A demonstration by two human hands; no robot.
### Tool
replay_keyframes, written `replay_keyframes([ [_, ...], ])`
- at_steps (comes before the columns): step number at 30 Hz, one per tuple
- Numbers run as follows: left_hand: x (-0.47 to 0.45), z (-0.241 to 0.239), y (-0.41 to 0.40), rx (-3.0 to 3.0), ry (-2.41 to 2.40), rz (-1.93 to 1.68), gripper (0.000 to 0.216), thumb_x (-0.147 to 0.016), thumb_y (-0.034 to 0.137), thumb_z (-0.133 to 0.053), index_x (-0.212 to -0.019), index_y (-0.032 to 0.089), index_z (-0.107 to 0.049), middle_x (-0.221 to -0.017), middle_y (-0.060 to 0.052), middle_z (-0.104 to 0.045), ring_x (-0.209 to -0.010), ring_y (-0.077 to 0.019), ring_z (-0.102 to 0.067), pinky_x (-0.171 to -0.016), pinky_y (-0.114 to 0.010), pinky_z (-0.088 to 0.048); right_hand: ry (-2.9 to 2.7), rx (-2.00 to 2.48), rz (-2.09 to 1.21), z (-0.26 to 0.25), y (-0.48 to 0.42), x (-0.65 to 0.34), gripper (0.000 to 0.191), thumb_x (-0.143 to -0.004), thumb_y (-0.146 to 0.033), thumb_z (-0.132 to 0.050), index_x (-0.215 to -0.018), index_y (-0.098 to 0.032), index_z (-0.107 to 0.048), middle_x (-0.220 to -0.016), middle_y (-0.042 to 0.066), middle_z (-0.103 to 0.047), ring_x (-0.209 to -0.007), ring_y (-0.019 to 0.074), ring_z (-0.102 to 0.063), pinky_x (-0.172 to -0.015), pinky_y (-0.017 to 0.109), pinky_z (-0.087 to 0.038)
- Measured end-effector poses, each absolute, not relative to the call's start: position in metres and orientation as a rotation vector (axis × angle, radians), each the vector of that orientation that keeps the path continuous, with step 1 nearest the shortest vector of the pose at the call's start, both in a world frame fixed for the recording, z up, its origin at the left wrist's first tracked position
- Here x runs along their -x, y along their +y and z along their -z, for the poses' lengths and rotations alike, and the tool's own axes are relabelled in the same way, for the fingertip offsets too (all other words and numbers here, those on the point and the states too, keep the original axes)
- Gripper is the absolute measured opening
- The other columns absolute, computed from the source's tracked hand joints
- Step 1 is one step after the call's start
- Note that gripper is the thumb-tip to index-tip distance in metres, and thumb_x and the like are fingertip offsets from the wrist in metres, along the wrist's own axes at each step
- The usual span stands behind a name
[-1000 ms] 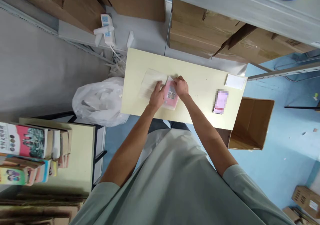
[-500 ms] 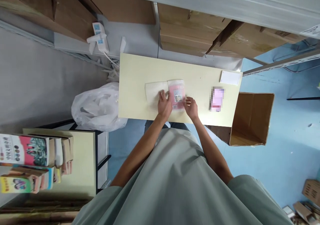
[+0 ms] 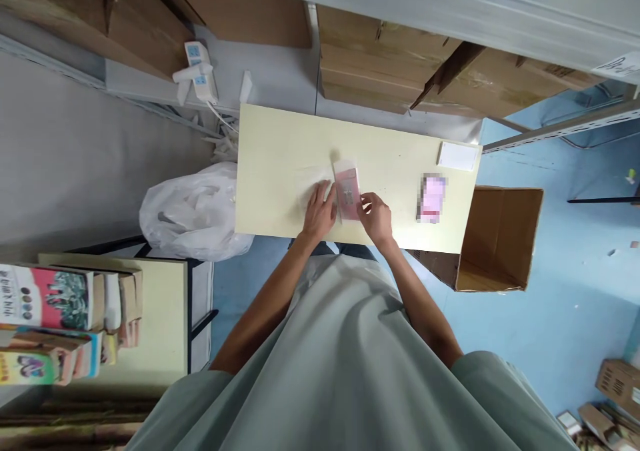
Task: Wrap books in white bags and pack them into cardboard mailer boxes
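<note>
A cream table (image 3: 280,137) stands against shelving in a storeroom with a blue floor (image 3: 565,257), and every place here is told from the pink booklet (image 3: 347,192) lying on the table near the person's edge. A thin translucent sheet (image 3: 344,164) shows past the booklet's far end, and a faint paler layer seems to spread to its left. The left hand (image 3: 320,212) rests just left of the booklet, fingers spread and lowered over that layer, gripping nothing. The right hand (image 3: 376,217) is at the booklet's right edge with fingers curled; whether they pinch the edge or only touch it I cannot tell. The handling looks partway along: booklet and sheet are already together, but the sheet's far end juts out loose, and the left part does not appear to be folded over. How the layers sit under the fingers is too blurred to tell. Farther right of the booklet are a pixelated pink item (image 3: 431,199) and a white rectangular object (image 3: 457,156), then an open carton (image 3: 500,237) beyond the table end. Well to its left are a white plastic bag (image 3: 195,207) and stacked books (image 3: 55,297).
</note>
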State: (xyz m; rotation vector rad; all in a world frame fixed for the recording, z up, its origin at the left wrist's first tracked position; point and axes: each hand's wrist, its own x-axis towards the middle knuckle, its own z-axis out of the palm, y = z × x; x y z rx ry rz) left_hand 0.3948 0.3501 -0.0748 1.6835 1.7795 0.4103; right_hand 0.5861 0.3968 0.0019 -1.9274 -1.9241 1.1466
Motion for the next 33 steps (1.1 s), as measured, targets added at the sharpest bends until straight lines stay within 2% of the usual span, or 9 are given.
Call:
replay_keyframes([
  [6,-0.349,0.081,0.332,-1.600,1.827,-0.386,0.090,-0.095,0.023,-0.065,-0.175,0.011,-0.024,-0.181,-0.024,-0.031,-0.171,-0.0388,-0.026,-0.137,-0.057,-0.031,-2.242,1.793,-1.216,-0.015,0.385,-0.533,0.026,-0.109,-0.029,-0.053,-0.133,-0.024,-0.064,-0.127,0.011,-0.076,-0.097,0.0261,-0.080,-0.084,0.036,-0.060],
  [11,-0.330,0.089,0.327,-1.517,1.788,-0.499,0.102,-0.095,0.023,-0.065,-0.178,0.014,-0.007,-0.178,-0.026,-0.034,-0.166,-0.0374,-0.038,-0.129,-0.053,-0.045,-2.499,1.744,-1.280,0.013,0.381,-0.485,0.035,-0.111,-0.035,-0.054,-0.144,-0.025,-0.056,-0.135,0.014,-0.073,-0.109,0.0343,-0.079,-0.088,0.043,-0.062],
  [14,-0.327,0.090,0.327,-1.506,1.810,-0.515,0.102,-0.093,0.019,-0.062,-0.178,0.018,-0.005,-0.179,-0.024,-0.034,-0.165,-0.0357,-0.041,-0.129,-0.052,-0.046,-2.589,1.764,-1.296,0.035,0.379,-0.464,0.036,-0.110,-0.033,-0.053,-0.146,-0.025,-0.053,-0.137,0.017,-0.071,-0.111,0.0367,-0.078,-0.089,0.047,-0.063],
  [18,-0.324,0.090,0.321,-1.516,1.835,-0.506,0.102,-0.091,0.016,-0.064,-0.177,0.017,-0.011,-0.184,-0.022,-0.023,-0.171,-0.0336,-0.025,-0.136,-0.051,-0.036,-2.601,1.783,-1.271,0.049,0.376,-0.453,0.036,-0.111,-0.027,-0.049,-0.146,-0.023,-0.053,-0.141,0.021,-0.068,-0.115,0.0367,-0.077,-0.090,0.047,-0.063],
  [20,-0.324,0.090,0.315,-1.478,1.883,-0.521,0.100,-0.089,0.015,-0.066,-0.176,0.018,-0.015,-0.184,-0.021,-0.023,-0.172,-0.0331,-0.022,-0.137,-0.051,-0.034,-2.587,1.763,-1.305,0.047,0.377,-0.454,0.034,-0.112,-0.029,-0.051,-0.145,-0.024,-0.053,-0.142,0.020,-0.068,-0.116,0.0360,-0.077,-0.091,0.046,-0.063],
  [23,-0.329,0.089,0.307,-1.308,2.018,-0.585,0.093,-0.089,0.013,-0.068,-0.172,0.022,-0.028,-0.174,-0.021,-0.040,-0.163,-0.0327,-0.043,-0.130,-0.048,-0.046,-2.541,1.734,-1.376,0.037,0.383,-0.468,0.034,-0.113,-0.037,-0.054,-0.144,-0.026,-0.055,-0.139,0.017,-0.071,-0.115,0.0347,-0.077,-0.092,0.046,-0.063],
  [26,-0.337,0.089,0.302,-1.041,2.122,-0.634,0.084,-0.090,0.016,-0.072,-0.166,0.025,-0.038,-0.158,-0.019,-0.055,-0.130,-0.0289,-0.072,-0.109,-0.043,-0.063,-2.431,1.778,-1.278,0.030,0.389,-0.493,0.036,-0.112,-0.037,-0.053,-0.147,-0.026,-0.054,-0.139,0.017,-0.071,-0.117,0.0333,-0.075,-0.094,0.044,-0.062],
  [29,-0.344,0.088,0.305,-0.841,2.159,-0.675,0.075,-0.088,0.021,-0.078,-0.156,0.021,-0.046,-0.152,-0.020,-0.058,-0.106,-0.0242,-0.078,-0.096,-0.039,-0.066,-2.308,1.854,-1.174,0.033,0.393,-0.518,0.037,-0.109,-0.033,-0.055,-0.144,-0.022,-0.056,-0.139,0.019,-0.069,-0.118,0.0323,-0.074,-0.095,0.043,-0.061],
  [33,-0.347,0.084,0.319,-0.700,2.156,-0.629,0.060,-0.088,0.027,-0.083,-0.140,0.018,-0.055,-0.139,-0.018,-0.068,-0.092,-0.0210,-0.078,-0.092,-0.037,-0.063,-2.160,1.965,-1.254,0.049,0.390,-0.532,0.026,-0.105,-0.029,-0.061,-0.129,-0.021,-0.061,-0.122,0.014,-0.074,-0.100,0.0285,-0.075,-0.090,0.041,-0.060],
])
